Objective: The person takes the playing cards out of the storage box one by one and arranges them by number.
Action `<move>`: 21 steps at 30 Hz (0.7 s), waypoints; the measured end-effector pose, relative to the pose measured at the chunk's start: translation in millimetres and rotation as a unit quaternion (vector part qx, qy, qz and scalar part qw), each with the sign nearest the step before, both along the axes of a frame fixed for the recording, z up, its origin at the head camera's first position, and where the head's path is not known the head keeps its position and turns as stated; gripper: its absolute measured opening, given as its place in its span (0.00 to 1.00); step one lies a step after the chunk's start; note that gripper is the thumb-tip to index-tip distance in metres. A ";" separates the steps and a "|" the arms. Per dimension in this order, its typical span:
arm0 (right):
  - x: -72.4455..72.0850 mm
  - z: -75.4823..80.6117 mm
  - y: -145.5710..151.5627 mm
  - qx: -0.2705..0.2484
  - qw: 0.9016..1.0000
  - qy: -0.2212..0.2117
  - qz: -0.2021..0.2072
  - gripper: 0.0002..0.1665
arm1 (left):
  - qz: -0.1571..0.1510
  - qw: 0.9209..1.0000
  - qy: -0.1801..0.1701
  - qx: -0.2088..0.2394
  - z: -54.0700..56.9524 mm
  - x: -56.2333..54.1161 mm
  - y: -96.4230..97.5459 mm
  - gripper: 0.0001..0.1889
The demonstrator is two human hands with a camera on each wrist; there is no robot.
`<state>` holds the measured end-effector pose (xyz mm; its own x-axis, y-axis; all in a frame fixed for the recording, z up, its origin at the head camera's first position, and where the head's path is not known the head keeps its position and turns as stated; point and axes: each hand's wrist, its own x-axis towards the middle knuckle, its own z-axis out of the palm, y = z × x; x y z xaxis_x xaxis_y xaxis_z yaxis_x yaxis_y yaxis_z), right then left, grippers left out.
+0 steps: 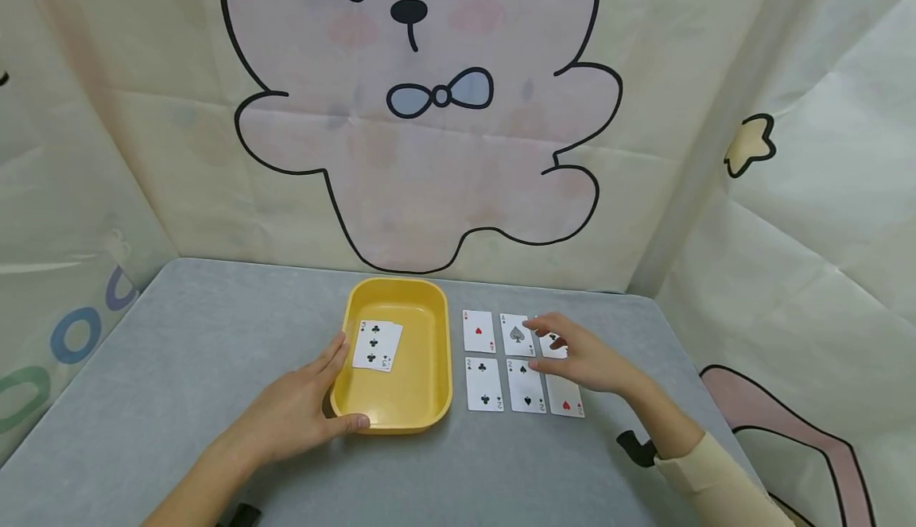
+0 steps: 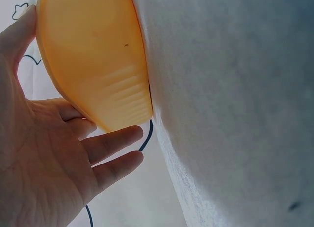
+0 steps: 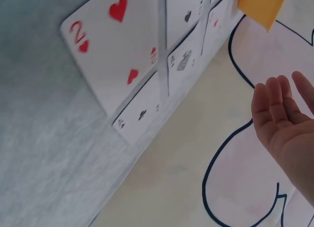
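Observation:
A yellow tray (image 1: pixel 425 352) stands on the table with a three of clubs (image 1: pixel 373 344) on top of other cards inside. My left hand (image 1: pixel 296 412) touches the tray's left rim with its fingers and the near-left corner with its thumb; in the left wrist view the fingers are spread. To the right, playing cards lie face up in two rows: ace of hearts (image 1: pixel 478 331), ace of spades (image 1: pixel 516 342) and a partly covered ace of clubs (image 3: pixel 140 112), then two of clubs (image 1: pixel 484 385), two of spades (image 1: pixel 525 392) and two of hearts (image 3: pixel 115 45). Over the right-hand cards hovers my right hand (image 1: pixel 583 354), fingers loosely bent, holding nothing visible.
A grey cloth covers the table (image 1: pixel 236 328). Behind it hangs a pale curtain (image 1: pixel 680 114) with a cartoon bear, and similar printed sheets close off both sides. Black straps (image 1: pixel 635 448) show near the wrists.

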<state>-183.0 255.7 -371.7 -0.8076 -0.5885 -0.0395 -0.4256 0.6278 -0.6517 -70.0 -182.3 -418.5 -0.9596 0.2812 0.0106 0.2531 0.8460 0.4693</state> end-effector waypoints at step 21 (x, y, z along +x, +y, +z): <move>1.8 2.9 -62.5 -0.045 0.999 0.007 -0.003 0.38 | 0.002 1.000 -0.002 0.001 0.6 -0.4 -0.5 0.63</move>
